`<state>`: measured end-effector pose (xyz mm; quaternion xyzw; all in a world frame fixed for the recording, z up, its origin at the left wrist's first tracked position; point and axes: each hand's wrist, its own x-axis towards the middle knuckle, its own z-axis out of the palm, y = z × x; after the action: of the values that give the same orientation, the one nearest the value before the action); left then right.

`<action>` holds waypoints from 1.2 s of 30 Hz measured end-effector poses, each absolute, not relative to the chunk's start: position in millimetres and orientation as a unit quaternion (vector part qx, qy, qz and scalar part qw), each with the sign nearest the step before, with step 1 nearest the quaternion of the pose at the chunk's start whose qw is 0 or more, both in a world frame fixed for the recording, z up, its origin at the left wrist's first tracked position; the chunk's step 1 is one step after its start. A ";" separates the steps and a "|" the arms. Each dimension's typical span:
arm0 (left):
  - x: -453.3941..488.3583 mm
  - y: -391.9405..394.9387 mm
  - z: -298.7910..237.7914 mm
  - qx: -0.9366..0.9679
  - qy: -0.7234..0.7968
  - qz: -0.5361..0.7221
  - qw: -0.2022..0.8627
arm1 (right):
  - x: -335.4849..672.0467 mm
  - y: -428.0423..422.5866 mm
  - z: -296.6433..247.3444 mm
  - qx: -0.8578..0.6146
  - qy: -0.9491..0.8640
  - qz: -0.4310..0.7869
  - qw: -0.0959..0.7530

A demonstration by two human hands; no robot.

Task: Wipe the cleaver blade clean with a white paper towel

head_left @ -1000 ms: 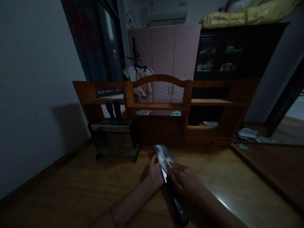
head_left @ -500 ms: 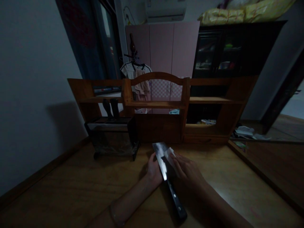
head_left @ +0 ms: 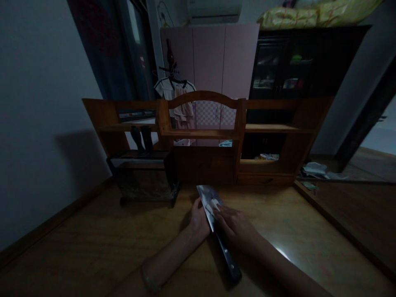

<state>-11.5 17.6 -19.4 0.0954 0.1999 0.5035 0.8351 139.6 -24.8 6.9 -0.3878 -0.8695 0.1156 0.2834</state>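
A cleaver (head_left: 206, 197) with a broad steel blade and a dark riveted handle lies above the wooden table (head_left: 93, 243), handle toward me. My left hand (head_left: 198, 220) grips the blade from its left side, fingers curled behind it. Flat on the blade's right face lies my right hand (head_left: 233, 227), pressing a small white cloth or tissue (head_left: 214, 205) against it under the fingertips. Both forearms reach in from the bottom edge.
A dark knife block rack (head_left: 144, 173) with two black handles stands at the back left of the table. A wooden shelf unit (head_left: 204, 136) runs along the table's far edge. Behind are a pink wardrobe (head_left: 210, 62) and a dark glass cabinet (head_left: 287, 66). The room is dim.
My right hand with the white cloth slid up the blade, then back down toward the handle. The left hand kept its grip on the blade. The view shifted slightly.
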 end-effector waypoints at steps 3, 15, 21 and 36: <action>-11.4 17.0 -18.6 0.104 0.204 0.500 0.835 | 139.4 -25.5 6.7 -0.376 -0.876 0.116 0.279; -8.5 17.7 -15.8 0.093 0.264 0.511 0.812 | 136.3 -28.9 8.6 -0.346 -0.894 0.111 0.262; -12.2 19.1 -18.5 0.076 0.279 0.514 0.808 | 131.2 -31.0 13.1 -0.319 -0.912 0.094 0.241; -16.5 13.8 -15.2 0.119 0.186 0.474 0.852 | 161.9 -19.2 15.4 -0.421 -0.888 -0.011 0.183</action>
<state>-16.5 13.8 -15.2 0.1191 0.1861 0.4742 0.8523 161.9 -19.2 15.4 -0.4208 -0.8885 -0.0110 0.1828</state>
